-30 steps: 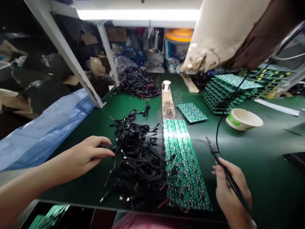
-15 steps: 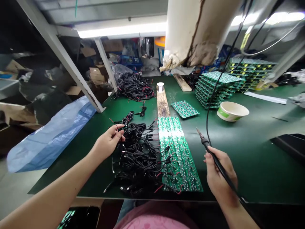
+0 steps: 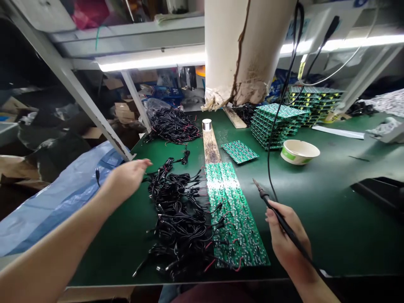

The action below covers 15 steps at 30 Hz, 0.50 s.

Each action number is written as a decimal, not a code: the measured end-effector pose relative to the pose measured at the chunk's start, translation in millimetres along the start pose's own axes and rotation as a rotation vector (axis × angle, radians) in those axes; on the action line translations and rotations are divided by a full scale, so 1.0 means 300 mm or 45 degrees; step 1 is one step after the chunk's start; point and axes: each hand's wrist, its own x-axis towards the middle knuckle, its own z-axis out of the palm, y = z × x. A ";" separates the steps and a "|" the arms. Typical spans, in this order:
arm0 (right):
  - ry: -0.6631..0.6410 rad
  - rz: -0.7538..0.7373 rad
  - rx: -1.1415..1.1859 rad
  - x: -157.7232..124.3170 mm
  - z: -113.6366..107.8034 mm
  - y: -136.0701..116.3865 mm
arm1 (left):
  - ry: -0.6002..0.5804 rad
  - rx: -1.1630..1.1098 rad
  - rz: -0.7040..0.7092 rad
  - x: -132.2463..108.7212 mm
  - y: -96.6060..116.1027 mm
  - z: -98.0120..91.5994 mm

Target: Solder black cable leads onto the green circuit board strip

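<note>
So from my end of the feed, the biggest thing is the green counter point(image 3: 331, 235), with a fat off-white duct point(image 3: 235, 50) hanging over its far side, lower end all stained and ragged. A blue plastic sheet point(image 3: 47, 210) slopes along the left edge.

Middle of the counter I've got a long green circuit board panel point(image 3: 238, 223) lying flat, and black cable bundles point(image 3: 181, 219) heaped along its left side, a few plugs and red wire ends lapping onto it. Another cable heap point(image 3: 173, 126) sits farther back, and a stack of boards point(image 3: 273, 126) stands back right.

My right hand point(image 3: 288, 231) is wrapped around a soldering iron point(image 3: 264, 195), tip up and away from me, just right of the panel and not touching it. My left hand point(image 3: 126, 179) is near the left side of the bundles, fingers drawn together but blurry, so I can't tell if it's pinching a cable.

Smaller stuff: a wooden strip point(image 3: 211, 145) running back from the panel, a paper bowl point(image 3: 299, 152), a loose board point(image 3: 240, 152), and a shiny metal cylinder point(image 3: 206, 125) on the strip's far end.
</note>
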 end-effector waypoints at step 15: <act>-0.006 0.093 -0.030 -0.007 0.000 0.028 | -0.238 0.049 0.138 0.072 -0.023 0.248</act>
